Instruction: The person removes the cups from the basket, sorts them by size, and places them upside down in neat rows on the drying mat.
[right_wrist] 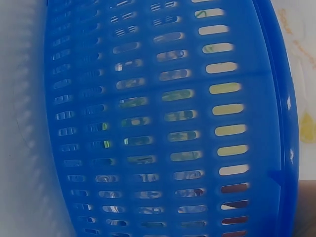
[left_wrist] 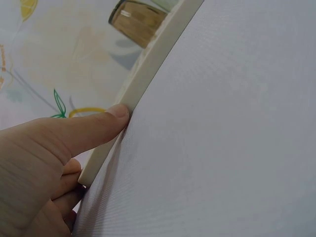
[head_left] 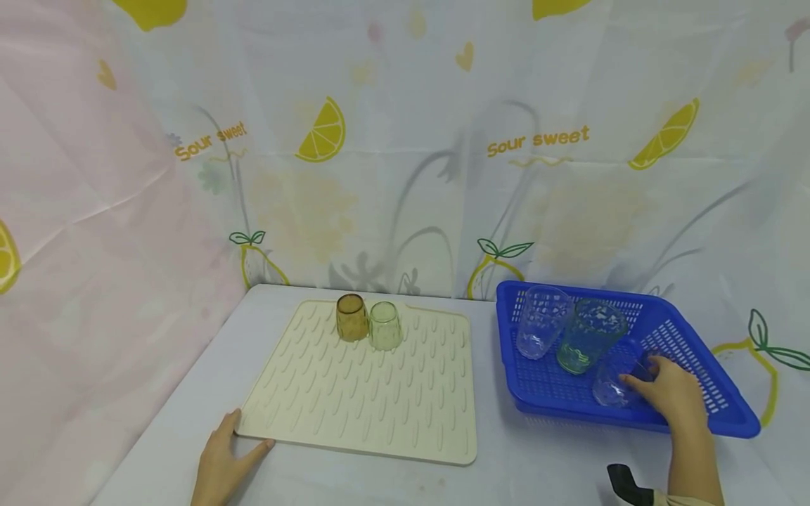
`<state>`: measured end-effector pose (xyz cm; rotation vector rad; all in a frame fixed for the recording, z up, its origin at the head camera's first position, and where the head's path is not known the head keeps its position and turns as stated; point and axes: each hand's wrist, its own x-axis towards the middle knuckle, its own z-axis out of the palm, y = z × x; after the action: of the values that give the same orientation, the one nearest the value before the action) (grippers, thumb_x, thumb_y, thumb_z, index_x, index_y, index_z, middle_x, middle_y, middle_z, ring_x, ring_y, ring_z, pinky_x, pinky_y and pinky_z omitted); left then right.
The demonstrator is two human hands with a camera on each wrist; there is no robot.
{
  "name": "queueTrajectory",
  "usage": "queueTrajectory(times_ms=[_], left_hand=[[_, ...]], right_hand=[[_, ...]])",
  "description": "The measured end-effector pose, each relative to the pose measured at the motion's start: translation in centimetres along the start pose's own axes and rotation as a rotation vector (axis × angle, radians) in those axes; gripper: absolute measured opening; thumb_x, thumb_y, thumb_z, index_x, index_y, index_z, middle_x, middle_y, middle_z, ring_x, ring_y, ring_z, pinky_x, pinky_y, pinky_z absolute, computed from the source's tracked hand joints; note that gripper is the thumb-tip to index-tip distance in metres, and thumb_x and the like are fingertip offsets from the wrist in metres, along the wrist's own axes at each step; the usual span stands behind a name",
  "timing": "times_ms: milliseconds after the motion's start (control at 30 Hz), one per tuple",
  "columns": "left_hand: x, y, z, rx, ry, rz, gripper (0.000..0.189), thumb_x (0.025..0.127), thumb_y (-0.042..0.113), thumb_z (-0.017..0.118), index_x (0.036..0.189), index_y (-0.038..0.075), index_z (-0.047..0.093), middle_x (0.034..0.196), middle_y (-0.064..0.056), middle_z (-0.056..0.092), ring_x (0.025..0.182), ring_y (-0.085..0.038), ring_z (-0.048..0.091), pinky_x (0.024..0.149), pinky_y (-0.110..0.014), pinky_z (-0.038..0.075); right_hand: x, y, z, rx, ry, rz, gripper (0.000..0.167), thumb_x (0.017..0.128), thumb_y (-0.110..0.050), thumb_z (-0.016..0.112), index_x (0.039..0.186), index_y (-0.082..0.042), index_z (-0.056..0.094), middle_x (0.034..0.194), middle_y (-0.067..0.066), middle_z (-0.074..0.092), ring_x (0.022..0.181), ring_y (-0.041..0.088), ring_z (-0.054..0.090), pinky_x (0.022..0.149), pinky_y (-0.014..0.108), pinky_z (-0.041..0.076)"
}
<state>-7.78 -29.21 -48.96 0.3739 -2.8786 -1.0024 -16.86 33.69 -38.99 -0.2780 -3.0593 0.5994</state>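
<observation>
My left hand [head_left: 221, 460] rests at the near left corner of a cream ridged drying mat [head_left: 361, 407]. Its thumb [left_wrist: 96, 129] lies straight along the mat's front edge, with the other fingers at the left side. On the mat's far part, an amber glass [head_left: 351, 318] and a pale green glass [head_left: 385, 326] stand upside down side by side. Reaching into a blue plastic basket [head_left: 544, 400], my right hand [head_left: 677, 390] grips a small clear glass [head_left: 610, 383] between thumb and fingers. The basket wall hides that hand's fingertips in the right wrist view.
Inside the basket, a tall clear glass [head_left: 541, 323] and a larger green-tinted glass [head_left: 588, 337] lean to the left of my right hand. A lemon-print curtain [head_left: 405, 176] hangs behind the white table [head_left: 506, 478]. A black strap piece [head_left: 629, 485] shows by the right wrist.
</observation>
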Motion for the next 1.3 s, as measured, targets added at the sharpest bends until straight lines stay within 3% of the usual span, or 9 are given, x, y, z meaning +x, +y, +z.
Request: queueTrajectory(times_ms=[333,467,633,700,933,1133,1300], left_hand=[[0.0,0.0,0.0,-0.007,-0.004,0.004,0.096,0.079,0.035,0.074,0.136,-0.022,0.021,0.138,-0.044,0.024,0.126,-0.058,0.023,0.104,-0.068,0.023],[0.0,-0.1,0.1,-0.002,0.001,0.006,0.096,0.079,0.034,0.075,0.135,-0.022,0.022,0.138,-0.044,0.025,0.127,-0.058,0.023,0.104,-0.068,0.023],[0.1,0.0,0.0,-0.005,-0.023,-0.024,0.097,0.079,0.034,0.075,0.137,-0.021,0.02,0.14,-0.043,0.023,0.128,-0.057,0.021,0.106,-0.067,0.021],[0.1,0.1,0.0,-0.01,-0.033,-0.038,0.098,0.079,0.035,0.074,0.138,-0.02,0.018,0.141,-0.042,0.022,0.129,-0.056,0.019,0.107,-0.066,0.02],[0.0,0.0,0.1,-0.015,-0.001,-0.01,0.097,0.079,0.034,0.075,0.137,-0.021,0.02,0.139,-0.043,0.023,0.127,-0.058,0.021,0.105,-0.067,0.021],[0.0,0.0,0.0,-0.014,-0.014,-0.004,0.096,0.08,0.035,0.073,0.137,-0.022,0.019,0.139,-0.044,0.022,0.128,-0.059,0.02,0.105,-0.068,0.02],[-0.1,0.0,0.0,-0.006,-0.001,0.01,0.095,0.08,0.035,0.074,0.135,-0.022,0.022,0.138,-0.044,0.024,0.126,-0.058,0.023,0.103,-0.068,0.024]], right_hand=[[0.2,0.0,-0.3,0.017,-0.063,-0.051,0.078,0.081,-0.038,0.07,0.117,0.025,0.041,0.104,0.041,0.056,0.098,0.057,0.05,0.079,0.063,0.046],[0.2,0.0,-0.1,0.035,-0.046,-0.07,0.078,0.083,-0.04,0.069,0.118,0.024,0.041,0.102,0.041,0.056,0.095,0.057,0.051,0.076,0.062,0.047],[0.1,-0.1,0.4,0.062,0.079,-0.011,0.074,0.085,-0.034,0.066,0.124,0.021,0.037,0.121,0.049,0.035,0.112,0.066,0.028,0.094,0.075,0.026],[0.3,-0.1,0.4,0.066,0.089,0.028,0.076,0.085,-0.033,0.066,0.127,0.022,0.033,0.126,0.051,0.027,0.117,0.068,0.02,0.098,0.077,0.016],[1.4,0.8,-0.1,0.06,-0.101,0.057,0.102,0.085,-0.044,0.064,0.131,0.03,0.011,0.128,0.053,0.017,0.118,0.066,0.019,0.098,0.072,0.025],[2.1,1.6,0.0,0.089,-0.185,0.066,0.114,0.084,-0.053,0.061,0.13,0.031,-0.001,0.129,0.055,0.009,0.119,0.068,0.013,0.099,0.073,0.023],[2.4,1.8,0.0,0.098,-0.226,0.051,0.115,0.081,-0.047,0.067,0.13,0.031,-0.001,0.128,0.056,0.008,0.118,0.069,0.012,0.098,0.074,0.021]])
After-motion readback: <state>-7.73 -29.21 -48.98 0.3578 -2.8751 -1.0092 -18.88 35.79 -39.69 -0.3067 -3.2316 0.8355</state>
